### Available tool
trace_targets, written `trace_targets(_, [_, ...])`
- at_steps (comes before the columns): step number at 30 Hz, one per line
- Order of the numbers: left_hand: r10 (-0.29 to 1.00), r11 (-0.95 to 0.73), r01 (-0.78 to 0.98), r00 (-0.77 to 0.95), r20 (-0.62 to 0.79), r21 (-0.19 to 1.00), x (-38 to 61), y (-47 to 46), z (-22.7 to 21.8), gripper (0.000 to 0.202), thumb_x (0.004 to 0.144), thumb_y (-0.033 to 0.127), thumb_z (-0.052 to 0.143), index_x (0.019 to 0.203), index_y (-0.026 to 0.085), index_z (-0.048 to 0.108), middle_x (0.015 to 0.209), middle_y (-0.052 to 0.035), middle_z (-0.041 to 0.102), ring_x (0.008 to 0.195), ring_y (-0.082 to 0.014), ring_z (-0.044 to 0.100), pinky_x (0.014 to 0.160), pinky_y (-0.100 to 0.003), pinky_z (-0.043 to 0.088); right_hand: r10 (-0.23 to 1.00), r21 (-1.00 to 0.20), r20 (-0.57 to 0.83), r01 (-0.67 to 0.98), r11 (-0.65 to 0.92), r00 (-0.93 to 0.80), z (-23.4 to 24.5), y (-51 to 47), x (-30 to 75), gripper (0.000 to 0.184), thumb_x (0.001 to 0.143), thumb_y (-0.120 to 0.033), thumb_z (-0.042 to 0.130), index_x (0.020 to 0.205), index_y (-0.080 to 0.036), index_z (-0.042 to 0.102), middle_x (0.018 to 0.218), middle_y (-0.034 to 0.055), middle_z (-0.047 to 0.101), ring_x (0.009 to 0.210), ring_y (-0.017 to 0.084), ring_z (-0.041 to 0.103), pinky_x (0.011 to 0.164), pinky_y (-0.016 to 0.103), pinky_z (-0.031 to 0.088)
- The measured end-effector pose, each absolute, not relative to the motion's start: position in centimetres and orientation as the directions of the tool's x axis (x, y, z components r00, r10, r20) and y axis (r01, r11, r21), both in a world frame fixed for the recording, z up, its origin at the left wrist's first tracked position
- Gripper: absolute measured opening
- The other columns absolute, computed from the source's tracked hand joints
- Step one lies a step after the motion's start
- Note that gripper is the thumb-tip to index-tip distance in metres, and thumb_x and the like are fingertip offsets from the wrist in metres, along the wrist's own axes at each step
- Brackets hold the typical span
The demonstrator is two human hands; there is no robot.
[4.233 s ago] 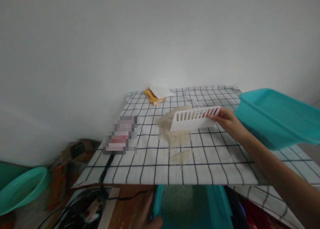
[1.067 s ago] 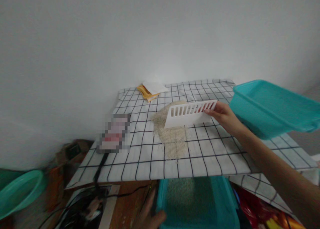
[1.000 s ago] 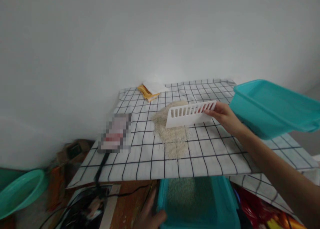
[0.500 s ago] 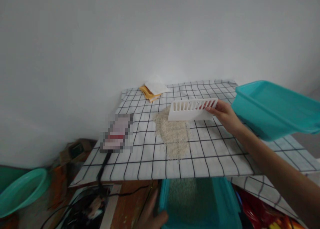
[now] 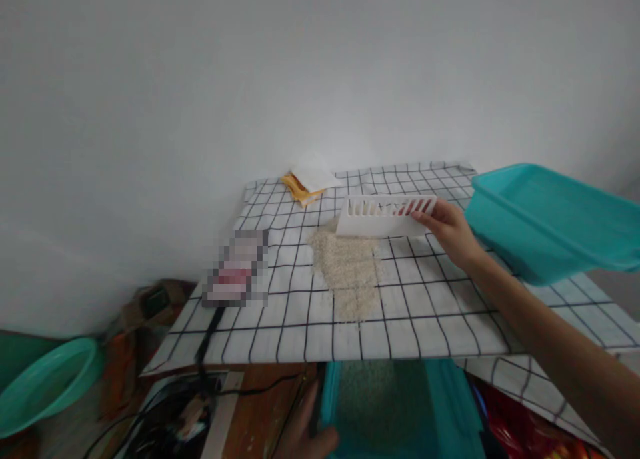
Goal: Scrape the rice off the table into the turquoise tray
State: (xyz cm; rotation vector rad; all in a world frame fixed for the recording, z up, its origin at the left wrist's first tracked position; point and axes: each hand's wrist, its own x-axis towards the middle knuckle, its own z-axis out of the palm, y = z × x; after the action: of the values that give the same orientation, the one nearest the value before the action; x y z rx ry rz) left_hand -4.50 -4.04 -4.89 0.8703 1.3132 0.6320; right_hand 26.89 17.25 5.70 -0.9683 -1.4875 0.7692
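Observation:
My right hand (image 5: 453, 232) pinches the right end of a white plastic strip with a row of slots (image 5: 383, 225). The strip stands on its long edge at the back of a spread of rice-like grains (image 5: 350, 272) on the checked tablecloth. Below the table's front edge, my left hand (image 5: 307, 432) is at the left rim of a teal tub (image 5: 453, 405), thumb over the rim and fingers outside. More pale grains (image 5: 383, 405) lie inside this tub, partly in shadow. The lower part of my left hand is cut off by the frame.
A second teal tub (image 5: 543, 225) is tilted at the table's right, beside my right wrist. A blurred-out phone-like object (image 5: 235, 269) with a black cable lies left. White and yellow cloths (image 5: 307, 182) lie at the back. A green basin (image 5: 50, 385) stands lower left.
The white slotted strip has shifted very slightly toward the back, its lower edge now a little higher over the grains. Both hands keep their holds.

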Motion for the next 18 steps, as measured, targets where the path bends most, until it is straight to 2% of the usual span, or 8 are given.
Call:
trace_targets(2, [0.808,0.559,0.105,0.152,-0.569,0.822,-4.6,-4.1,-4.8,0.082,0.068,0.03,0.056,0.146,0.015,0.037,0.15,-0.0053,0.044,0.135,-0.0295,0.043,0.104,-0.034,0.044,0.89,-0.88,0.456,0.146,0.451,0.0,5.6,17.4,26.9,0.015,0.081,-0.038,0.068,0.087,-0.024,0.071,0.092,0.0024,0.075,0.088,0.021,0.068,0.082,0.038,0.053])
trace_targets(5, [0.788,0.575,0.148,0.164,-0.594,0.804,-4.7,-4.0,-4.6,0.084,0.069,0.03,0.055,0.147,0.011,0.032,0.147,-0.011,0.049,0.128,-0.0328,0.051,0.099,-0.037,0.048,0.89,-0.878,0.455,0.156,0.453,-0.024,5.4,17.6,26.9,0.016,0.081,-0.039,0.068,0.086,-0.024,0.071,0.093,0.0031,0.074,0.088,0.022,0.068,0.082,0.039,0.053])
trace_targets(7, [0.794,0.561,0.141,0.186,-0.579,0.815,-4.8,-4.0,-4.6,0.083,0.07,0.031,0.054,0.147,0.012,0.032,0.145,-0.0117,0.051,0.126,-0.0325,0.054,0.098,-0.037,0.048,0.874,-0.867,0.485,0.139,0.479,0.009,5.3,17.8,27.1,0.016,0.081,-0.039,0.068,0.087,-0.024,0.07,0.094,0.0035,0.074,0.09,0.022,0.068,0.085,0.04,0.052])
trace_targets(13, [0.818,0.525,0.18,0.162,-0.552,0.832,-5.0,-4.1,-5.6,0.081,0.07,0.028,0.054,0.147,0.013,0.033,0.152,-0.0079,0.041,0.135,-0.0284,0.044,0.106,-0.034,0.042,0.809,-0.832,0.555,0.137,0.537,0.193,4.7,18.8,28.0,0.012,0.081,-0.033,0.067,0.09,-0.025,0.068,0.094,0.0023,0.073,0.088,0.021,0.067,0.084,0.04,0.051])
trace_targets(18, [0.816,0.533,0.179,0.148,-0.558,0.827,-4.9,-4.0,-5.7,0.08,0.071,0.029,0.053,0.147,0.014,0.034,0.152,-0.0064,0.042,0.14,-0.0289,0.036,0.108,-0.036,0.041,0.83,-0.833,0.542,0.209,0.512,0.13,4.4,19.0,28.4,0.011,0.082,-0.033,0.065,0.087,-0.024,0.068,0.092,0.0034,0.073,0.088,0.022,0.067,0.083,0.04,0.051])
